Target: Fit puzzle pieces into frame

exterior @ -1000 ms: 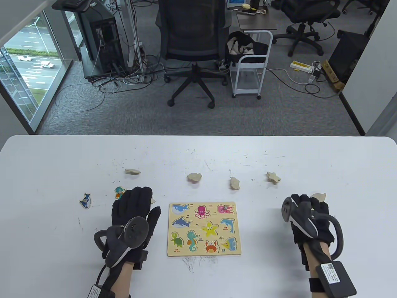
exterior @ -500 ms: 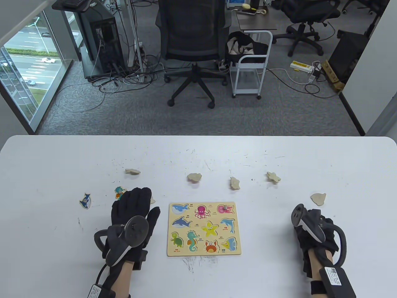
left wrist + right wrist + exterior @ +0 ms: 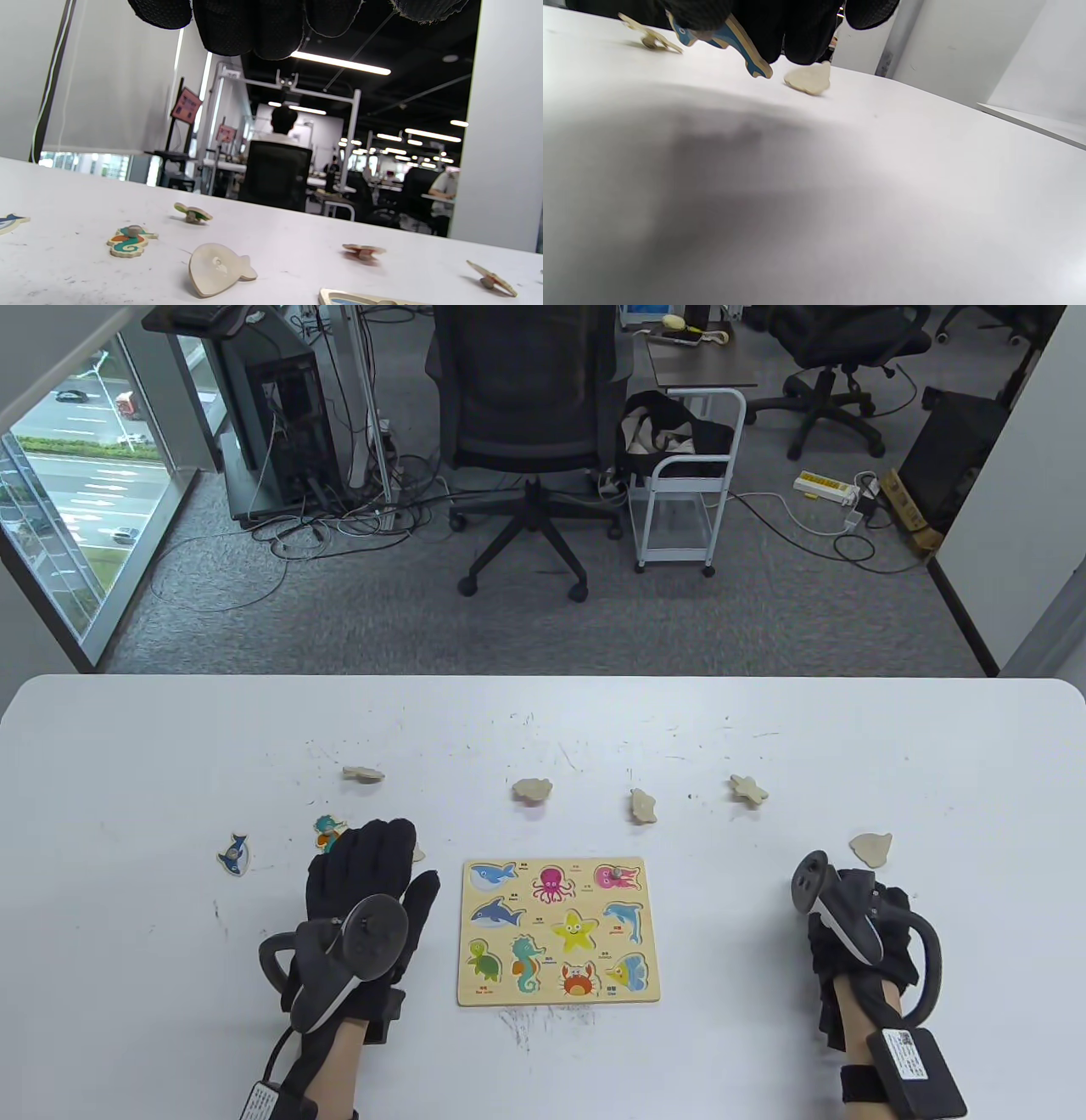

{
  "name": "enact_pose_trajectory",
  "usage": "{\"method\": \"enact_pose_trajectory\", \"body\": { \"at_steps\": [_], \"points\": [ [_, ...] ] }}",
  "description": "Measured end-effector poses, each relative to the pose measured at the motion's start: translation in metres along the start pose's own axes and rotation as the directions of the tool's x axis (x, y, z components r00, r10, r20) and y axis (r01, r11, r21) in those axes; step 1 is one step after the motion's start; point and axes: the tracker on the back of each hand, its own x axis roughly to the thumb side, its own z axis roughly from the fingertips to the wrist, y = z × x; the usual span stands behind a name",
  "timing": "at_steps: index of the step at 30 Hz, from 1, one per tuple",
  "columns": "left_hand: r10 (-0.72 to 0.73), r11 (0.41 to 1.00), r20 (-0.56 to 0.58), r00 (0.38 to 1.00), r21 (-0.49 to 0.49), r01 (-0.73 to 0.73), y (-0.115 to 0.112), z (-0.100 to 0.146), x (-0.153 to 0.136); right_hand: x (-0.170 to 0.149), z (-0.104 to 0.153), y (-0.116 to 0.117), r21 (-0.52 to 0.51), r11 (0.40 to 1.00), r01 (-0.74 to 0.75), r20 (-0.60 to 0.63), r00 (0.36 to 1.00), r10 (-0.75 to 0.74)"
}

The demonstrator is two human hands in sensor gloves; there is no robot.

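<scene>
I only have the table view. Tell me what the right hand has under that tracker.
Observer: The right hand pinches a blue piece, held tilted. I cannot tell whether its tip touches the table.
Operator: Now report what is tucked behind the left fingers.
Observer: A fish-shaped piece lies there blank side up. The left hand's fingertips hang above it in the left wrist view, not touching it.
</scene>
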Motion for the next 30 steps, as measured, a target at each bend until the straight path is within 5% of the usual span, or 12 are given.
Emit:
{"method": "enact_pose_trajectory", "body": {
  "at_steps": [6,9,13,18,22,27,30],
  "points": [
    [0.126,0.992,0.048,0.991,-0.021,-0.125,0.006,0.003,0.012,0.026,0.043,-0.053,-0.046,0.962,0.271,0.250,0.935,-0.251],
    [0.243,0.968,0.077,0.967,-0.087,-0.236,0.005,0.004,0.021,0.044,0.071,-0.077,0.016,0.895,0.446,0.463,0.790,-0.402],
    [0.338,0.934,0.120,0.934,-0.164,-0.317,0.005,0.007,0.034,0.070,0.106,-0.096,0.090,0.840,0.535,0.596,0.647,-0.476],
    [0.623,0.753,0.077,0.779,-0.330,-0.569,-0.001,0.009,0.044,0.093,0.135,-0.104,0.233,0.755,0.613,0.700,0.433,-0.568],
    [0.724,0.634,0.050,0.688,-0.442,-0.635,-0.007,0.009,0.050,0.101,0.142,-0.105,0.371,0.699,0.611,0.706,0.304,-0.640],
    [0.833,0.455,-0.024,0.553,-0.540,-0.709,-0.015,0.009,0.055,0.110,0.141,-0.101,0.430,0.696,0.575,0.700,0.275,-0.659],
    [0.818,0.482,-0.021,0.574,-0.519,-0.706,-0.016,0.010,0.056,0.112,0.140,-0.098,0.476,0.676,0.562,0.684,0.246,-0.687]
  ]
}}
